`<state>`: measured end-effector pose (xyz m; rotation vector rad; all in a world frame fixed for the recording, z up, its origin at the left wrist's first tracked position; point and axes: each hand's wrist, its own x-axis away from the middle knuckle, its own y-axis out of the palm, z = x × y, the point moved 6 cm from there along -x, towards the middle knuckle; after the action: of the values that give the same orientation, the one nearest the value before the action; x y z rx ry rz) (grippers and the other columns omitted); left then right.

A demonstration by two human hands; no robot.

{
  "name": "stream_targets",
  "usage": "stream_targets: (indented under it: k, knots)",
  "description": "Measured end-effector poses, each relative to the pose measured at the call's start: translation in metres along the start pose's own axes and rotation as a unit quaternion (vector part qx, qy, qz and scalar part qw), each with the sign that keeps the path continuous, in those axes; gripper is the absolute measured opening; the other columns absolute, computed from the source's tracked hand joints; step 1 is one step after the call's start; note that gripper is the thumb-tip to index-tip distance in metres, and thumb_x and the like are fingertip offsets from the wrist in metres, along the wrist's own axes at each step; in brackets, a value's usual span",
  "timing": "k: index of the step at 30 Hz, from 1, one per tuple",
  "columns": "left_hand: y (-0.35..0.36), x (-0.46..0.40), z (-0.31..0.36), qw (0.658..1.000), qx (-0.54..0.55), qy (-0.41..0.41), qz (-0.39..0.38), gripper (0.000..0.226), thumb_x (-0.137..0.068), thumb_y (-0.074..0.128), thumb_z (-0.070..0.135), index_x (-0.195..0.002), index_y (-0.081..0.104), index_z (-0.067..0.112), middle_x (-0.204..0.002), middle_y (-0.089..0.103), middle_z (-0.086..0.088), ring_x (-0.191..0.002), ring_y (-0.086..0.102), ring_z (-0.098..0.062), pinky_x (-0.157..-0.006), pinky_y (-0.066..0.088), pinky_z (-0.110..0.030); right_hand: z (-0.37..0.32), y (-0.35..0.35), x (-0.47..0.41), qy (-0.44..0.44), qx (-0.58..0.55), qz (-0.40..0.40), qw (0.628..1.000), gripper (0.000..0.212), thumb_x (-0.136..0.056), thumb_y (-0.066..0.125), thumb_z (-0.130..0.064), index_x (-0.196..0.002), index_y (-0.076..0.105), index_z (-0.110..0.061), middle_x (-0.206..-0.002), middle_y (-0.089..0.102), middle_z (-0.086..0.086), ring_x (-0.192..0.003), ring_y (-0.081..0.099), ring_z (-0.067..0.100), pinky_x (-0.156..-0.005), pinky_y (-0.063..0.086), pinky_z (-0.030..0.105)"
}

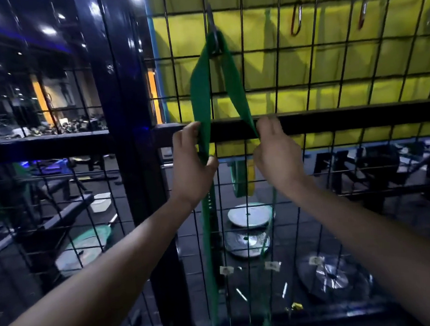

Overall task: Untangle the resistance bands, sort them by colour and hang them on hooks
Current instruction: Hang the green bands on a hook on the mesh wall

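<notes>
The green band (201,96) hangs looped over a carabiner hook (213,34) on the wire grid (331,74), its long axis vertical; the left hand (192,164) pinches one strand, the right hand (277,154) the other, equally near, fingers curled.

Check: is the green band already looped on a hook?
Yes, the green band hangs from a metal hook on the wire mesh, each hand gripping one strand.

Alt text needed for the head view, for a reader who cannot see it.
A green resistance band hangs from a metal hook on a black wire mesh fence, and the left hand and right hand each grip one strand. Weight plates lie beyond the mesh.
</notes>
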<state>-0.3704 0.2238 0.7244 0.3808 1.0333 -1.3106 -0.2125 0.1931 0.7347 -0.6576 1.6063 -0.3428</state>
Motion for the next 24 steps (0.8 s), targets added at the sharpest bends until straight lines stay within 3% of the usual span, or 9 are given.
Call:
stream_targets:
  k: [2,4,7,11,16,19,21,24]
  knots:
    - [0.003,0.004,0.000,1.000,-0.007,0.002,-0.005,0.064,-0.077,0.064,-0.003,-0.134,0.037,0.008,-0.121,0.037,-0.003,-0.099,0.037,-0.001,-0.085,0.039,-0.002,0.001,0.004,0.004,0.014,0.008,-0.023,1.000,0.036,-0.083,0.051,0.005,-0.118,0.043,0.000,-0.111,0.050,0.022,-0.063,0.054,0.039,-0.045,0.030,0.032]
    - [0.006,0.008,0.000,1.000,-0.004,-0.006,-0.009,0.063,-0.078,0.063,-0.003,-0.134,0.037,0.007,-0.123,0.037,-0.005,-0.097,0.035,0.003,-0.081,0.039,-0.002,0.002,0.011,0.011,0.016,-0.004,-0.066,0.998,0.043,-0.087,0.054,-0.006,-0.126,0.036,-0.003,-0.122,0.044,0.018,-0.075,0.056,0.039,-0.049,0.037,0.034]
    - [0.010,0.017,0.004,1.000,-0.007,-0.017,-0.007,0.059,-0.077,0.061,-0.006,-0.132,0.040,0.005,-0.123,0.039,-0.008,-0.103,0.040,-0.007,-0.090,0.040,-0.014,-0.008,0.010,0.017,-0.021,-0.036,-0.089,0.995,0.058,-0.087,0.062,-0.024,-0.133,0.032,-0.006,-0.128,0.039,0.016,-0.087,0.057,0.037,-0.054,0.040,0.034]
    - [0.020,0.032,0.017,0.999,-0.018,-0.022,-0.041,0.052,-0.078,0.058,-0.007,-0.127,0.046,0.005,-0.122,0.043,-0.007,-0.113,0.049,-0.026,-0.098,0.046,-0.044,-0.004,0.005,0.028,-0.018,-0.081,-0.138,0.987,0.065,-0.088,0.058,-0.037,-0.140,0.027,-0.013,-0.134,0.035,0.012,-0.104,0.054,0.034,-0.071,0.048,0.039]
    - [0.036,0.067,0.031,0.998,-0.046,-0.046,-0.023,0.049,-0.081,0.057,-0.004,-0.128,0.046,0.007,-0.123,0.045,-0.007,-0.112,0.050,-0.027,-0.096,0.045,-0.036,0.036,-0.005,0.068,-0.024,-0.053,-0.175,0.983,0.052,-0.093,0.053,-0.030,-0.137,0.036,-0.010,-0.132,0.040,0.012,-0.118,0.046,0.031,-0.085,0.045,0.037]
    - [0.060,0.103,0.046,0.993,-0.087,-0.077,0.005,0.046,-0.081,0.058,0.000,-0.124,0.047,0.009,-0.124,0.045,-0.011,-0.108,0.049,-0.029,-0.082,0.045,-0.033,0.080,-0.013,0.107,0.015,-0.047,-0.210,0.977,0.048,-0.092,0.053,-0.024,-0.136,0.038,-0.010,-0.130,0.041,0.013,-0.122,0.042,0.031,-0.092,0.044,0.039]
    - [0.089,0.133,0.059,0.989,-0.093,-0.107,-0.033,0.041,-0.082,0.058,0.004,-0.121,0.049,0.013,-0.124,0.044,-0.008,-0.107,0.050,-0.028,-0.074,0.040,-0.029,0.109,-0.021,0.141,0.042,-0.041,-0.239,0.969,0.048,-0.090,0.055,-0.021,-0.134,0.040,-0.008,-0.129,0.043,0.014,-0.121,0.042,0.032,-0.095,0.041,0.037]
    - [0.147,0.184,0.075,0.980,-0.064,-0.138,-0.132,0.037,-0.087,0.055,0.009,-0.122,0.049,0.016,-0.128,0.041,-0.005,-0.106,0.052,-0.025,-0.077,0.043,-0.030,0.153,-0.031,0.199,0.102,-0.044,-0.286,0.952,0.044,-0.089,0.056,-0.020,-0.129,0.045,-0.006,-0.127,0.044,0.016,-0.115,0.046,0.034,-0.092,0.042,0.039]
